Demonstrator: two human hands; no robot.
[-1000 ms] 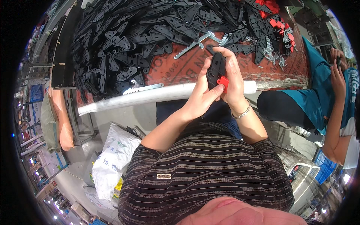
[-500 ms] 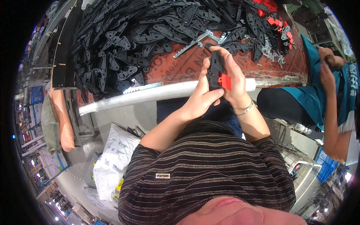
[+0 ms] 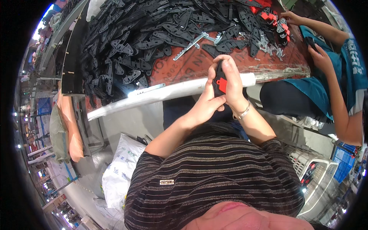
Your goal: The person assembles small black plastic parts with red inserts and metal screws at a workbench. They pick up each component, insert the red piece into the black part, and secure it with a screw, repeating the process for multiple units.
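Observation:
Between my palms, in front of the table's near edge, is a black plastic bracket (image 3: pixel 218 73) with a red plastic piece (image 3: pixel 221 85) set against it. My left hand (image 3: pixel 209 100) grips its left side and lower end. My right hand (image 3: pixel 233 78) closes over it from the right, fingers bent round the upper end. The fingers cover much of the bracket. Beyond my hands, a toothed metal strip (image 3: pixel 188 51) lies on the red tabletop (image 3: pixel 174 69). A second toothed strip (image 3: pixel 147 89) rests near the white padded edge (image 3: pixel 172 93).
A large heap of black brackets (image 3: pixel 153 34) covers the table's far side. Loose screws (image 3: pixel 268 45) and brackets with red pieces (image 3: pixel 283 28) lie at right, where a co-worker's hand (image 3: pixel 293 18) reaches. A white sack (image 3: pixel 120 168) and a white basket (image 3: pixel 314 172) stand below.
My hands have closed more tightly round the bracket, and the red piece now sits closer against it. The co-worker's one hand has moved out to the parts with red pieces.

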